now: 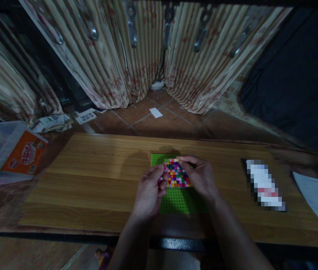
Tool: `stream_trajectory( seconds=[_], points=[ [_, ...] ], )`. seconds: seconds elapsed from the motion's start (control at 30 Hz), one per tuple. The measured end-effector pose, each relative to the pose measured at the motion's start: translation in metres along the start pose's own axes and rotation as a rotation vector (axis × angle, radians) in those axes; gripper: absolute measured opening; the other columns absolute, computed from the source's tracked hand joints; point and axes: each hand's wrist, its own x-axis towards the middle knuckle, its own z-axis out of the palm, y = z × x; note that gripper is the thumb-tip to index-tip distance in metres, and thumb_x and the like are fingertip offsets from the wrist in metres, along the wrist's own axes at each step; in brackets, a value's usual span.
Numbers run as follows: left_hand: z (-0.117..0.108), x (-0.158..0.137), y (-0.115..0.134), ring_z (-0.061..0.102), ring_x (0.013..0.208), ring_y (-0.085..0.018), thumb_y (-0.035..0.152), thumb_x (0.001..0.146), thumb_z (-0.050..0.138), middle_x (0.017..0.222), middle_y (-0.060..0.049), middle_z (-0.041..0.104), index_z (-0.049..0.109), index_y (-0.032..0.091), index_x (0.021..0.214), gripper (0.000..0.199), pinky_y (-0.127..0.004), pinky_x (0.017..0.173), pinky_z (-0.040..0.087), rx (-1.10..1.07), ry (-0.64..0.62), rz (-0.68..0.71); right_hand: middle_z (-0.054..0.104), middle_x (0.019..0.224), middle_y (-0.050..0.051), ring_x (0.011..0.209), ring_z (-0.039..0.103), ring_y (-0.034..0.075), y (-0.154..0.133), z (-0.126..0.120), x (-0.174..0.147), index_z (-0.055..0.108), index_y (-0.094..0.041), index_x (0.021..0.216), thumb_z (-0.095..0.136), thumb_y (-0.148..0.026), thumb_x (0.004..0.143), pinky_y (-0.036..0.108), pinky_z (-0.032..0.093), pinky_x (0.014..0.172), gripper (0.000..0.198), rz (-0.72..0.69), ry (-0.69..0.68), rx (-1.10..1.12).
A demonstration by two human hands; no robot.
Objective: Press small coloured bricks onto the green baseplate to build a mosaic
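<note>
A green studded baseplate [178,200] lies on the wooden table, with a patch of small multicoloured toy bricks [177,174] across its middle. My left hand [151,189] is closed at the patch's left edge, its thumb and fingers pinched together. Whatever may be between those fingertips is too small to make out. At the patch's far edge, my right hand [201,174] has thumb and forefinger pinched at a small light-coloured toy brick [177,160]. The right hand covers the right part of the patch.
The low wooden table [91,180] bears a blurred-out dark-edged object [265,184] at right and papers [316,195] beyond it. A clear plastic bin [1,150] with an orange label stands left. Striped curtains [113,56] and metal hooks [132,32] hang ahead.
</note>
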Motion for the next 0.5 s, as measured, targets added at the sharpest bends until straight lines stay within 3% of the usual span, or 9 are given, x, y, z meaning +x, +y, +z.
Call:
stream_trajectory(
  seconds=[0.27, 0.5],
  points=[
    [0.000, 0.001, -0.001, 0.034, 0.043, -0.001, 0.028, 0.066, 0.075, 0.061, 0.003, 0.051, 0.058, 0.011, 0.073, 0.025, -0.014, 0.036, 0.015, -0.005, 0.007, 0.007, 0.075, 0.090, 0.005, 0.085, 0.067, 0.021, -0.003, 0.002, 0.000, 0.076, -0.021, 0.083, 0.065, -0.033, 0.076, 0.036, 0.051, 0.082, 0.018, -0.013, 0.014, -0.011],
    [-0.001, 0.001, -0.001, 0.033, 0.044, -0.001, 0.029, 0.072, 0.072, 0.063, 0.003, 0.049, 0.060, 0.010, 0.078, 0.023, -0.014, 0.037, 0.016, 0.036, 0.006, 0.013, 0.074, 0.095, 0.004, 0.091, 0.067, 0.021, 0.011, 0.001, 0.001, 0.076, -0.023, 0.089, 0.065, -0.034, 0.078, 0.036, 0.050, 0.084, 0.018, -0.023, -0.042, 0.067]
  ],
)
